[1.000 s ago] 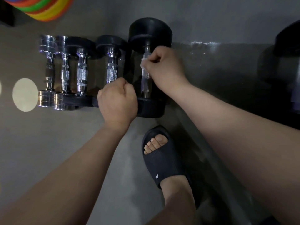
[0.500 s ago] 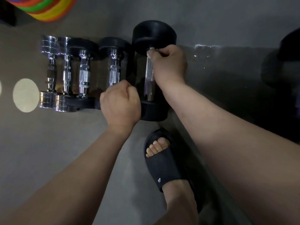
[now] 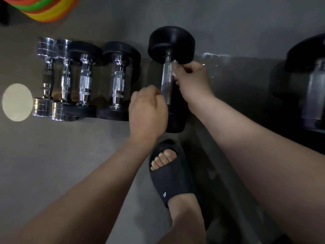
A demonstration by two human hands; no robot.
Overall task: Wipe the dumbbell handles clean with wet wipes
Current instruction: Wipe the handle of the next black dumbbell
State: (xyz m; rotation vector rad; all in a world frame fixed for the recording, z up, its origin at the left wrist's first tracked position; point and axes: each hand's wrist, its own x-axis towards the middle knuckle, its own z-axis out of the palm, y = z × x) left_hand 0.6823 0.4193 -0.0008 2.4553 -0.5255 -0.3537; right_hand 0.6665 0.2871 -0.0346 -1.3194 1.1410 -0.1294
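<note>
I count six dumbbells on the floor: two shiny silver dumbbells side by side, two small black-ended dumbbells next to them, one big black dumbbell by my hands, and one more dumbbell far right. One wet wipe. One black slipper. One white circle.

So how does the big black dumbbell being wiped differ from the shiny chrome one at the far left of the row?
The large black rubber-headed dumbbell has dark matte heads and clearly bulkier ones; the small all-chrome dumbbell has shiny, ridged metal heads. The black one's handle is held by the right hand pressing a white wet wipe on it, with the closed left hand at its near end; the chrome one is untouched. Both lie on the grey floor, pointing the same way.
</note>
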